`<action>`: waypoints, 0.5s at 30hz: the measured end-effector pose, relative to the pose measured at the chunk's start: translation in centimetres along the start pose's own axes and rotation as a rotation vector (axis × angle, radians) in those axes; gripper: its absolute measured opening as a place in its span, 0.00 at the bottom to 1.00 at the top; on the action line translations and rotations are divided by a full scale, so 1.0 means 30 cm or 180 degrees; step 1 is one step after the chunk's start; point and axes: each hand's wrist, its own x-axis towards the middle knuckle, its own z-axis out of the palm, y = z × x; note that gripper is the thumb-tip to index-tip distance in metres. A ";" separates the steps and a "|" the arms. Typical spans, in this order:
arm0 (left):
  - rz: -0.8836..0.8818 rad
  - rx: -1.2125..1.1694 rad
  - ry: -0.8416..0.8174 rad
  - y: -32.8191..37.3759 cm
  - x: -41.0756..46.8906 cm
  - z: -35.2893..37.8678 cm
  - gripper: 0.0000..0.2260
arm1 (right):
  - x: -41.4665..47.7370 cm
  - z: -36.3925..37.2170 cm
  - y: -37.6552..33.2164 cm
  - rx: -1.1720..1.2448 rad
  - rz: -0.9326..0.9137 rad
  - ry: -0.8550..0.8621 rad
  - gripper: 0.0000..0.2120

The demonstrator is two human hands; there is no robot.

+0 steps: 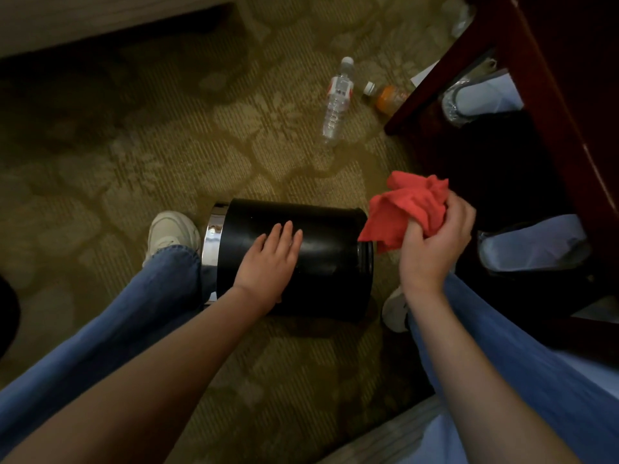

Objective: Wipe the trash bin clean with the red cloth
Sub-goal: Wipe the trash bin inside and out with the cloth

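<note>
I am looking down through the head camera at a black bin [328, 262] lying on its side on a patterned carpet [134, 145], between the person's two white shoes. Its chrome rim [212, 236] is pointing left and its closed end right.

The left hand [268, 262] is resting flat on the bin's upper side, fingers straight, steadying it and gripping nothing. The right hand [432, 246] is clutching the bunched red cloth [405, 205] in curled fingers just beside the bin's closed end. A loose corner is hanging over that end; I cannot tell whether it is touching.

As I am judging it, wiping is not yet under way on the side wall. The bin is round, so a hard stroke could be rolling it away or toward the left shoe [170, 229] if the flat hand is pressing too lightly. A bunched cloth may also be skipping patches, and the underside against the carpet is going unreached unless the bin is turned.

Farther off, a clear bottle [336, 105] and an orange bottle [385, 97] are lying on the carpet, well apart from the bin. Dark wooden furniture [536, 95] is standing close on the right, crowding the right elbow's room to swing.
</note>
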 end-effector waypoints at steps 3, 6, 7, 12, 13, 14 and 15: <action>-0.0052 -0.0006 -0.0010 -0.001 -0.005 0.002 0.52 | 0.026 0.005 -0.010 -0.0003 0.0011 -0.0199 0.20; -0.0076 -0.0020 -0.0014 0.004 -0.012 0.003 0.51 | -0.016 0.029 0.016 -0.0467 0.0090 -0.1463 0.22; -0.0101 -0.0027 -0.0018 0.004 -0.015 0.003 0.51 | -0.049 0.035 0.035 -0.0821 -0.0018 -0.2027 0.23; -0.0237 -0.0105 -0.0040 0.019 -0.031 0.004 0.48 | -0.157 0.033 0.046 -0.1920 -0.0092 -0.3067 0.31; -0.0259 -0.0123 -0.0051 0.021 -0.035 0.003 0.47 | -0.151 0.036 0.036 -0.1992 -0.0102 -0.3058 0.31; -0.0277 -0.0137 -0.0053 0.022 -0.039 0.001 0.47 | -0.140 0.040 0.031 -0.2047 -0.0118 -0.3027 0.31; -0.0293 -0.0151 -0.0039 0.023 -0.042 0.001 0.46 | -0.128 0.045 0.032 -0.2081 -0.0122 -0.3010 0.29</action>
